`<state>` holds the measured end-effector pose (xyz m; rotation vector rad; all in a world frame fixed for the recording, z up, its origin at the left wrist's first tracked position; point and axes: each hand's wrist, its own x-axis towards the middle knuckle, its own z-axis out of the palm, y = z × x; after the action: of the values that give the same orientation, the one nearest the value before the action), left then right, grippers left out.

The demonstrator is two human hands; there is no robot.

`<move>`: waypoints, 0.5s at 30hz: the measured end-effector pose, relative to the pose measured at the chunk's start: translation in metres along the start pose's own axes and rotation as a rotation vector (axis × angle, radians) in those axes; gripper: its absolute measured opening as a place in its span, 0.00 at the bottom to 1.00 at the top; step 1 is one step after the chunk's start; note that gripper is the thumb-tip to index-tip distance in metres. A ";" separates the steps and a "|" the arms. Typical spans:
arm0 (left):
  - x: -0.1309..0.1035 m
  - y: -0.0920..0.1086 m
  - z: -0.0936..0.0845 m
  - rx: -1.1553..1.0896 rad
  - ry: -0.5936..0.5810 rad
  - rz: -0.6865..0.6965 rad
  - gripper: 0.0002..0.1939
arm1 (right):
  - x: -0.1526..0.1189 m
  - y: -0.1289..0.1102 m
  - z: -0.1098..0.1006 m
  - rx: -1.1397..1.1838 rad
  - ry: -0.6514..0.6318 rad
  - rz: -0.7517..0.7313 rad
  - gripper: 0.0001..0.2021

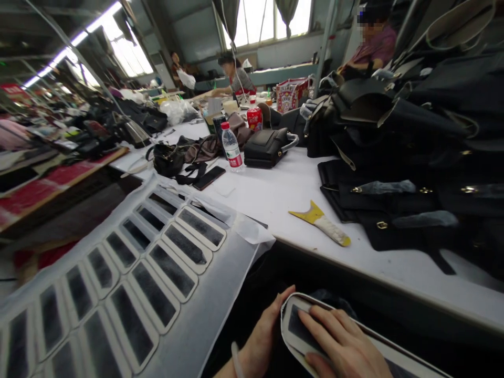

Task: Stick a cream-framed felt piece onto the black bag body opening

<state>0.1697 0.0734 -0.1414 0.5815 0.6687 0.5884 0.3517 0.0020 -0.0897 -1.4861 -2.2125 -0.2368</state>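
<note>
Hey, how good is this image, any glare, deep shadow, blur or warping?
In the head view, the large rear window is blown out to white; the piled black leather-like bags sink into shadow, losing detail; the red-covered bench at left looks smeared; wide-angle stretching appears towards the edges; the bare right hand on the pale-rimmed black piece looks reasonably clear.
</note>
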 end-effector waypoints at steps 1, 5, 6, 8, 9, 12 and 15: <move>0.000 0.002 0.001 -0.002 -0.001 -0.011 0.26 | 0.002 -0.001 -0.001 0.008 0.019 0.017 0.18; 0.002 0.001 0.000 -0.023 -0.012 -0.059 0.28 | 0.010 -0.005 -0.002 0.051 0.071 0.105 0.16; 0.003 -0.001 -0.002 -0.023 -0.015 -0.056 0.27 | 0.010 -0.006 -0.002 0.061 0.071 0.123 0.17; 0.004 -0.006 -0.005 -0.018 -0.011 -0.036 0.27 | 0.009 -0.006 0.001 0.082 0.054 0.145 0.18; 0.004 -0.007 -0.006 -0.013 -0.002 -0.029 0.27 | 0.008 -0.006 0.002 0.087 0.045 0.156 0.19; 0.002 -0.006 -0.004 0.015 0.024 -0.011 0.27 | 0.006 -0.006 0.005 0.094 0.022 0.182 0.21; -0.004 0.011 0.007 0.224 0.052 0.070 0.25 | 0.006 -0.007 0.005 0.104 0.017 0.203 0.23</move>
<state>0.1684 0.0759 -0.1285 0.8029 0.7713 0.5991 0.3417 0.0060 -0.0907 -1.6299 -2.0101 -0.0669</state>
